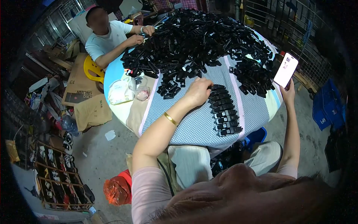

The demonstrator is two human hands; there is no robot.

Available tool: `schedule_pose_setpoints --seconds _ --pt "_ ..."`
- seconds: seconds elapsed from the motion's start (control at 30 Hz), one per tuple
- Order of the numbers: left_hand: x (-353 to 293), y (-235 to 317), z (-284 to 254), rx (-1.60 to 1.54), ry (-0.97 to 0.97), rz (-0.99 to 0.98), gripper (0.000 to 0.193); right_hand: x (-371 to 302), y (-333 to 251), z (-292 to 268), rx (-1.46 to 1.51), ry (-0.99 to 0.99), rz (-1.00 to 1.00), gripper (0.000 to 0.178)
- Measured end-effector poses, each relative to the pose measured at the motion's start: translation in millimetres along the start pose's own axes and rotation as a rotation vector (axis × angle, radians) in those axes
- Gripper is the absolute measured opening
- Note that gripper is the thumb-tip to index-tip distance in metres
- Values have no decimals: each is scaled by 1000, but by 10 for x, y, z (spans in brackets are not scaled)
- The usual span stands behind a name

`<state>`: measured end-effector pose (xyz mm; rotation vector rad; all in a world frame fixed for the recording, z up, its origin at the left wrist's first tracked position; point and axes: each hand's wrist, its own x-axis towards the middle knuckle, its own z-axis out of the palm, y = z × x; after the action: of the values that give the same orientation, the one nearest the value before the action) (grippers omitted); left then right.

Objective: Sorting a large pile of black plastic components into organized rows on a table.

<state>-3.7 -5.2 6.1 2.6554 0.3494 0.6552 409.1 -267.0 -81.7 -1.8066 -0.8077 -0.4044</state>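
Observation:
My left hand (pixel 198 92) rests over the patterned tablecloth with its fingers curled together at the left end of the farthest black plastic part (pixel 220 87) in a neat row. The fingers seem to pinch that part's end; their tips are partly hidden. Several like parts make up the row (pixel 225 112), lying side by side and running toward me. On the right, beyond the table's edge, my right hand (pixel 288 92) holds up a smartphone (pixel 286 70) by its lower end. The phone's screen is lit and mostly white.
A large heap of black parts (pixel 194 41) covers the far table, with a smaller pile (pixel 254 76) at right. Across at left, a person (pixel 108 39) works at the heap. A white packet (pixel 121 92) and clear plastic bag (pixel 141 91) lie left. Blue crates (pixel 328 104) stand right.

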Motion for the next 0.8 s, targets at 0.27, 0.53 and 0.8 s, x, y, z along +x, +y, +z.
schedule_pose_setpoints --seconds 0.27,0.53,0.8 --pt "31 44 46 -16 -3 37 22 -46 -71 -119 -28 -22 23 72" --pt "7 -34 27 -17 38 71 21 38 -48 -31 -15 -61 54 77" --pt "-5 -20 17 -12 45 81 22 42 -22 -71 -47 -34 64 83"
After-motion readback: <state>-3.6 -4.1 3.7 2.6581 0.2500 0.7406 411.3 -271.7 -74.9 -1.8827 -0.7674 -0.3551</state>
